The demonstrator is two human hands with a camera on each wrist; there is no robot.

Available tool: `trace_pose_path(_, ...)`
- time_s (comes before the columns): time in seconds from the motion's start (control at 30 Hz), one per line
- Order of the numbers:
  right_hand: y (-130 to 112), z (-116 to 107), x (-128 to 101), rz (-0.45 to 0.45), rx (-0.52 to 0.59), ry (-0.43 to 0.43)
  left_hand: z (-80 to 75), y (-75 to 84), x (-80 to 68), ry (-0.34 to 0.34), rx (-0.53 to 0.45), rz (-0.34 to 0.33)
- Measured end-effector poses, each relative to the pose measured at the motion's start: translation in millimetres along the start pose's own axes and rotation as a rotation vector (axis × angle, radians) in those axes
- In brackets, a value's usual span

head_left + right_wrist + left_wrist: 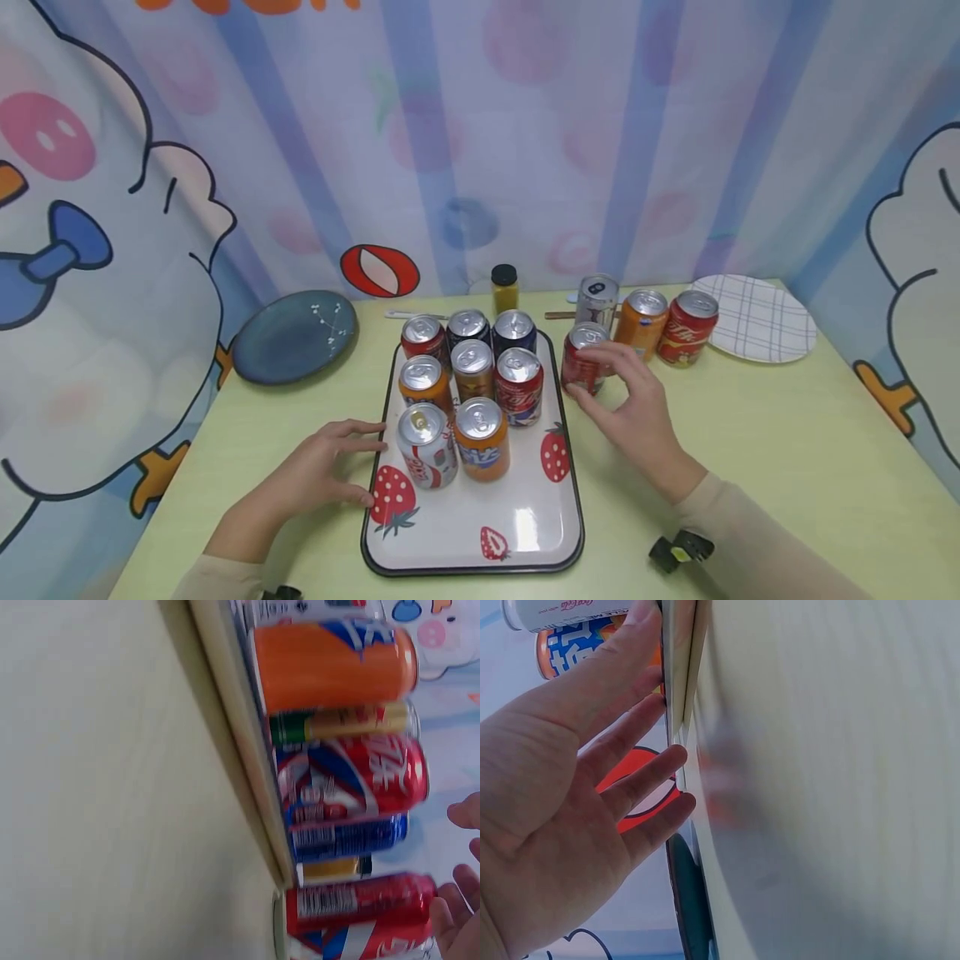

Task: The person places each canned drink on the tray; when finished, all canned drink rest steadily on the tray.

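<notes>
My left hand (318,471) is at the left edge of the strawberry-patterned tray (525,533), fingers extended and touching or nearly touching the rim. Grouped on the tray stand several soda cans, with a white can (427,450) and an orange can (482,442) in front and a red can (519,387) behind them. To the tray's right, another red can (581,367) stands upright on the table. Around it lies my right hand (633,408); in the right wrist view its fingertips (450,900) are at the can's top, while the thumb is apart from it.
A silver can (597,302), an orange can (642,325) and a red can (687,329) stand behind my right hand. Beyond them is a checked plate (757,321). A dark plate (292,342) lies at left; a black-capped jar (505,290) stands behind the tray.
</notes>
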State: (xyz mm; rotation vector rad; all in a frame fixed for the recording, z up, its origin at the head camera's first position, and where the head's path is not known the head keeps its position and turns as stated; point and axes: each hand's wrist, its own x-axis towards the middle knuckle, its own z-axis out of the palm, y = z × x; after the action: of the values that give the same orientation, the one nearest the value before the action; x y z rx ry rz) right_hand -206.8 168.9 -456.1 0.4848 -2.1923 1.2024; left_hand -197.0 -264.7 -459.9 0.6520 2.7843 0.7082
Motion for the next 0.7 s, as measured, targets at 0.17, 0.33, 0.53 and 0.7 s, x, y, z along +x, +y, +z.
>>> trace_pose_path(0.17, 19, -7, 8, 0.066, -0.08, 0.052, 0.5, -0.9, -0.2, 0.005, 0.004, 0.015)
trace_pose_path(0.33, 34, -7, 15, 0.149, -0.082, 0.011, 0.9, -1.9, -0.3, 0.007, 0.011, 0.021)
trace_pose_path(0.53, 43, -5, 22, 0.228, -0.047, -0.061, 1.8, -3.1, 0.3, 0.006, 0.015, 0.008)
trace_pose_path(0.7, 43, -5, 25, 0.254, -0.048, -0.073, 0.7, -1.6, 0.5, 0.003, 0.018, -0.005)
